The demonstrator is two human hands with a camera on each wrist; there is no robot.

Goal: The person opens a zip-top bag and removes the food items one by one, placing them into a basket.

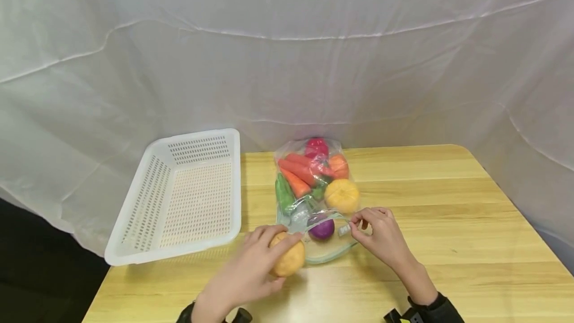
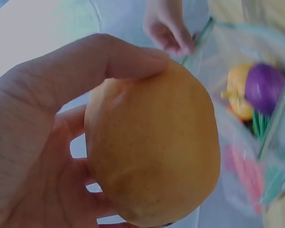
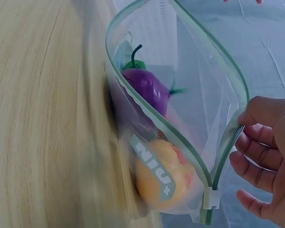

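My left hand (image 1: 246, 270) grips a yellow-orange rounded fruit (image 1: 290, 258), thumb on one side and fingers round the other; its exact kind cannot be told. It is beside the mouth of a clear zip bag (image 1: 324, 258). My right hand (image 1: 381, 237) pinches the bag's green-edged rim between thumb and forefinger, close to the white slider (image 3: 211, 198), and the mouth gapes. In the bag lie a purple eggplant (image 1: 322, 229), a yellow pumpkin (image 1: 342, 196), a carrot (image 1: 296, 183), a green pepper (image 1: 284, 193), a red pepper (image 1: 316, 149) and an orange piece (image 1: 339, 166).
A white perforated plastic basket (image 1: 235, 188) stands on the left of the wooden table (image 1: 448, 223), tilted in this view and overhanging its left edge. A pale cloth (image 1: 314, 74) hangs behind the table. The bag lies with its far end at the table's back edge.
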